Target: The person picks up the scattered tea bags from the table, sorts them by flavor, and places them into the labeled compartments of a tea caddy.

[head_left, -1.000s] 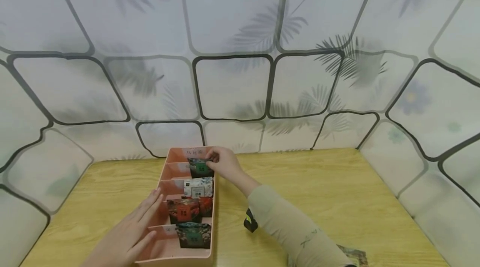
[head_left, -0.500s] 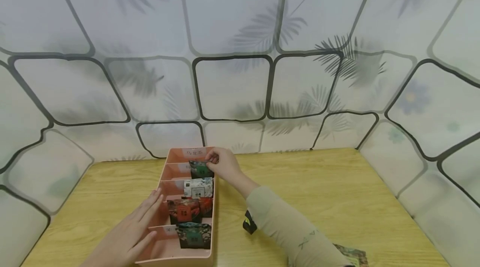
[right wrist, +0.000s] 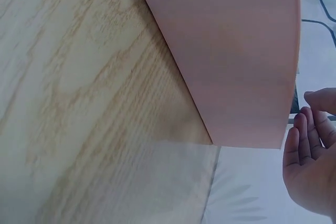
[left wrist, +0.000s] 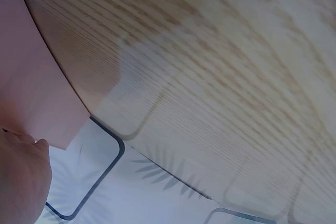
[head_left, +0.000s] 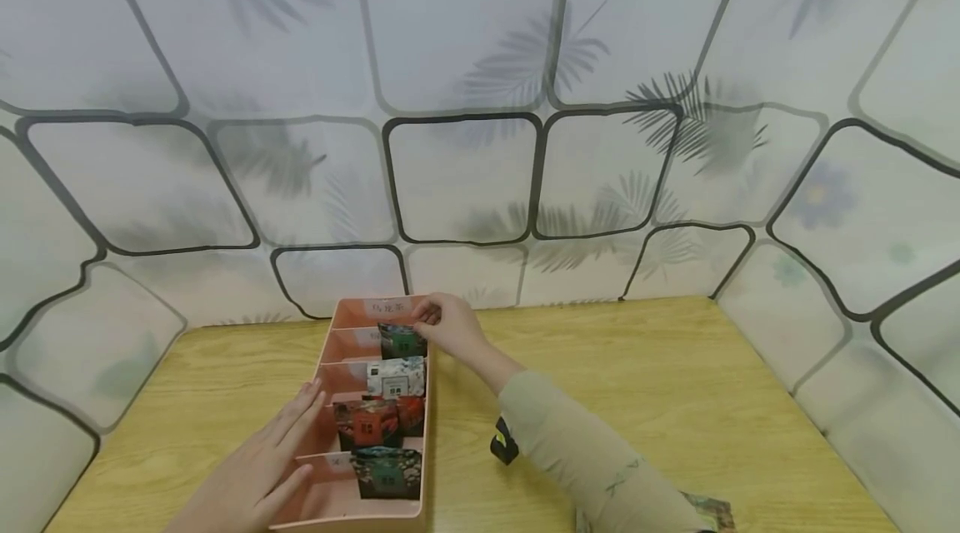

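Observation:
A long pink divided box point(head_left: 356, 508) has paper labels on its dividers, the rear one handwritten. My right hand point(head_left: 455, 331) reaches to its far right side. Thumb and curled fingers pinch the upper right corner of a dark green tea packet point(head_left: 402, 341), which stands in a rear compartment. In the right wrist view, my right hand point(right wrist: 312, 156) is beside the box's outer wall point(right wrist: 231, 61), and only a dark sliver of the packet shows. My left hand point(head_left: 251, 462) lies along the left rim with its fingers straight. The left wrist view catches part of the left hand point(left wrist: 23, 177).
Nearer compartments hold a white packet point(head_left: 396, 379), red packets point(head_left: 367, 423) and another green packet point(head_left: 387, 473). A small black object point(head_left: 503, 442) lies right of the box on the wooden table point(head_left: 637, 375). Flat printed packaging point(head_left: 712, 510) is partly under the right sleeve. Patterned cloth encloses the table.
The green packet in the rear compartment sits slightly lower, showing more of the rear label. My right hand stays at its corner, and the left hand has hardly moved.

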`<move>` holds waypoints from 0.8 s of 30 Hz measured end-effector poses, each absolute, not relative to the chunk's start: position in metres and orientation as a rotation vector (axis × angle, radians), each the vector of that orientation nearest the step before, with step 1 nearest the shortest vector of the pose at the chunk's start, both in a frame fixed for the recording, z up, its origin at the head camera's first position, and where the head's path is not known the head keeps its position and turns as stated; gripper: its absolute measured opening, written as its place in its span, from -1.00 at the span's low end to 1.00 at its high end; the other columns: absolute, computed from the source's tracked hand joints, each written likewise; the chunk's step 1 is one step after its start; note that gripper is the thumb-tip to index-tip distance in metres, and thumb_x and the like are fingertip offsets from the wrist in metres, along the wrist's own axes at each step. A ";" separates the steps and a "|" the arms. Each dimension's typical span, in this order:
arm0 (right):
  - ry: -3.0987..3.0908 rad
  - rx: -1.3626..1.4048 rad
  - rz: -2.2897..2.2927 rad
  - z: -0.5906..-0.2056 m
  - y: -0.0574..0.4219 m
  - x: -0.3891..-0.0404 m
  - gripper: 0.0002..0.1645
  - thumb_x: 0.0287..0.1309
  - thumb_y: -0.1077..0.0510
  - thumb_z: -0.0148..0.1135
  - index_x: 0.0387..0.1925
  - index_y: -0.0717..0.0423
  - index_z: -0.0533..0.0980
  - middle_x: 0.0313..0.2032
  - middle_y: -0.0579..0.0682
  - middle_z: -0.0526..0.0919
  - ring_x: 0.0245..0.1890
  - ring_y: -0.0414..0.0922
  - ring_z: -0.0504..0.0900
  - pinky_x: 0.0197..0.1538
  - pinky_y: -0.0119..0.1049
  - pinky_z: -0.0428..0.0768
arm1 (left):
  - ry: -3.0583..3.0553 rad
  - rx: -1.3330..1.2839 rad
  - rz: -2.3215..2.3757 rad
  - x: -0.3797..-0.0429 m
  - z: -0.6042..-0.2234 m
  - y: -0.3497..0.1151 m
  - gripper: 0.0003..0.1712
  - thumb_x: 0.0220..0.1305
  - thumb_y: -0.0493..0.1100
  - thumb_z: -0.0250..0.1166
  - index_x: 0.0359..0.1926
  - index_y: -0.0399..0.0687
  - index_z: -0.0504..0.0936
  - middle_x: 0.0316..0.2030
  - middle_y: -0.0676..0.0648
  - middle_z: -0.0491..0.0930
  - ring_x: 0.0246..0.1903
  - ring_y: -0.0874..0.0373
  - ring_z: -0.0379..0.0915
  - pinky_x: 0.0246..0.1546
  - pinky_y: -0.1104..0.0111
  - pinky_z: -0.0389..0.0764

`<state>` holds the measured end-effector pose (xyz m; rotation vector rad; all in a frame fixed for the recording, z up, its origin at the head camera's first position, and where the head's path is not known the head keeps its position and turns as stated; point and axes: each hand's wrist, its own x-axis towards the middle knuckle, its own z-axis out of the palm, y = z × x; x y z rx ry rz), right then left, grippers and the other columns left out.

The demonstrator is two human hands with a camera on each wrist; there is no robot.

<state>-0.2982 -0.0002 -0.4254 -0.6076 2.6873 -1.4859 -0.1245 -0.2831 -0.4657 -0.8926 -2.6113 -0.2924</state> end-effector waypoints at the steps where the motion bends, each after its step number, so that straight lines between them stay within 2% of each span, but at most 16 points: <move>1: 2.687 -0.608 -1.482 -0.425 0.001 -0.298 -0.91 0.32 0.30 0.41 -0.16 0.18 0.70 -0.20 0.10 0.77 -0.25 -0.14 0.66 -0.14 -0.36 0.66 | -2.616 -0.892 -0.293 -0.124 -0.466 -0.283 -0.08 0.43 -0.08 0.37 0.63 -0.31 0.18 0.67 -0.23 0.11 0.67 0.47 -0.48 0.53 0.78 -0.33; 10: 2.620 -0.665 -1.486 -0.408 0.013 -0.296 -0.87 0.35 0.30 0.40 -0.09 0.22 0.70 -0.15 0.14 0.77 -0.18 -0.07 0.70 -0.11 -0.37 0.67 | -2.643 -0.878 -0.302 -0.123 -0.465 -0.281 -0.04 0.47 -0.06 0.33 0.70 -0.16 0.06 0.71 -0.12 -0.01 0.66 0.50 -0.50 0.52 0.78 -0.36; 14: 2.602 -0.700 -1.466 -0.396 0.021 -0.295 -0.83 0.36 0.29 0.39 -0.05 0.23 0.70 -0.12 0.16 0.77 -0.15 -0.03 0.71 -0.08 -0.36 0.68 | -2.643 -0.875 -0.307 -0.123 -0.465 -0.281 -0.02 0.47 -0.06 0.33 0.71 -0.13 0.04 0.71 -0.12 0.01 0.66 0.51 -0.49 0.51 0.79 -0.35; 24: 2.555 -0.817 -1.396 -0.374 0.045 -0.291 -0.75 0.38 0.22 0.40 0.03 0.24 0.69 -0.09 0.15 0.78 -0.10 -0.06 0.73 0.04 -0.32 0.71 | -2.654 -0.862 -0.304 -0.123 -0.464 -0.282 -0.09 0.47 -0.08 0.33 0.66 -0.25 0.14 0.67 -0.23 0.11 0.66 0.52 -0.51 0.50 0.81 -0.35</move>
